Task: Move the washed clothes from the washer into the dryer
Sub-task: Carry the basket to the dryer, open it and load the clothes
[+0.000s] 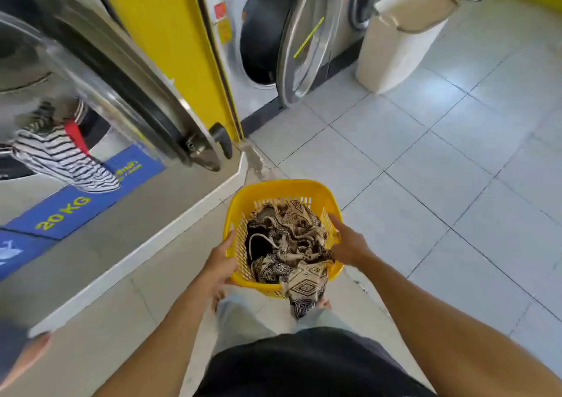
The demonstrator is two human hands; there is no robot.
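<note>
A yellow plastic laundry basket (273, 188) stands on the tiled floor in front of me. It holds black-and-cream patterned clothes (292, 238), and one piece hangs over its near rim. My left hand (220, 264) grips the basket's left rim. My right hand (348, 243) holds the right rim. At upper left a steel washer door (121, 71) stands open. A black-and-white striped garment (60, 159) with a red piece hangs out of that washer's opening. Further back, another machine (264, 31) has its round door (307, 41) open and a dark drum.
A yellow pillar (170, 31) separates the two machines. A white bin (398, 38) with a swing lid stands on the floor to the right of the far machine. Grey floor tiles (425, 168) spread to the right. A raised white plinth edge (146, 244) runs along the left.
</note>
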